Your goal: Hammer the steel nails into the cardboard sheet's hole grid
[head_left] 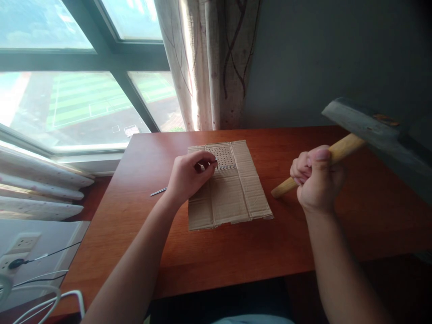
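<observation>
My right hand [319,177] is wrapped round the wooden handle of a hammer [349,146], raised above the right part of the table. The hammer's large grey metal head points up and away to the right. My left hand [195,173] rests over a piece of corrugated cardboard [229,198], thumb and forefinger pinched together. A tiny dark end shows at its fingertips; what they hold is too small to name. Beside these fingertips the cardboard carries a grid of small dark dots [225,156], with a row of curved marks along its near edge.
A thin metal rod [158,191] lies left of the cardboard, partly behind my left wrist. The reddish wooden table [256,252] stands against a window [84,99] and a curtain [209,67]. White cables [67,294] and a wall socket [24,243] are at the lower left.
</observation>
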Motion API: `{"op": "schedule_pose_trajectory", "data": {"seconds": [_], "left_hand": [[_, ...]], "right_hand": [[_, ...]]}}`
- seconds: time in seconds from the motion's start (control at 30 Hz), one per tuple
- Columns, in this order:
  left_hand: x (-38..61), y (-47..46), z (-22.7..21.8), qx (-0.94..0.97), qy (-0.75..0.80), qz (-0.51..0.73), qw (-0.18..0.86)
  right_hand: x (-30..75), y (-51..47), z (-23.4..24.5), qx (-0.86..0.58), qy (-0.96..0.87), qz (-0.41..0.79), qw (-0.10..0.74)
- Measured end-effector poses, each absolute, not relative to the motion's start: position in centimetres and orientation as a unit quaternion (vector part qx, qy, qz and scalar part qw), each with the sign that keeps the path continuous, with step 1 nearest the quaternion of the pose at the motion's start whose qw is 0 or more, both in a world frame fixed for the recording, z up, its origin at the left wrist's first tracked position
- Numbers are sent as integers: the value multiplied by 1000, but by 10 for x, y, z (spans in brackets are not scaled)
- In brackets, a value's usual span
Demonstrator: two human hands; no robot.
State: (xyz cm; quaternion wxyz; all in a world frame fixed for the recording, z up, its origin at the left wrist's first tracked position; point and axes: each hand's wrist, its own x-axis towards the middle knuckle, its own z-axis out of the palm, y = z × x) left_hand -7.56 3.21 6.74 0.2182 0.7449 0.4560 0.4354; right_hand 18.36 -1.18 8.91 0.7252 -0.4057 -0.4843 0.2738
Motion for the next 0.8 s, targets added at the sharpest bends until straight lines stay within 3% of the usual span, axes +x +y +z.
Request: {"op": "schedule_pose_trajectory", "data": {"seconds": [0.8], "left_hand": [[-75,31,60,754,456,433,192]], "right_hand": [[184,-8,87,-424,-510,269,699]]}}
